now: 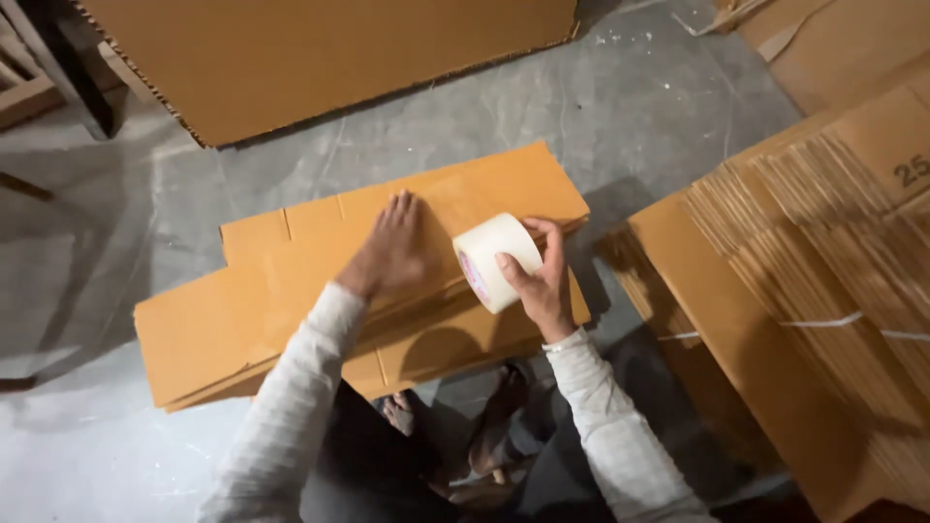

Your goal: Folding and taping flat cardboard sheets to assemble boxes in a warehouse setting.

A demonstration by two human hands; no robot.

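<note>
A flattened brown cardboard box (242, 310) lies on the grey concrete floor in front of me. My left hand (392, 250) rests palm down on its folded top panel, fingers together and pointing away. My right hand (538, 281) grips a roll of pale cream packing tape (494, 260), held on edge just above the cardboard to the right of my left hand. Both my arms wear white long sleeves.
A large cardboard sheet (320, 58) lies at the top. Bundled stacks of flat cardboard (823, 261) fill the right side. A dark wooden post (68, 58) stands at the upper left. My feet (484, 426) show below the box.
</note>
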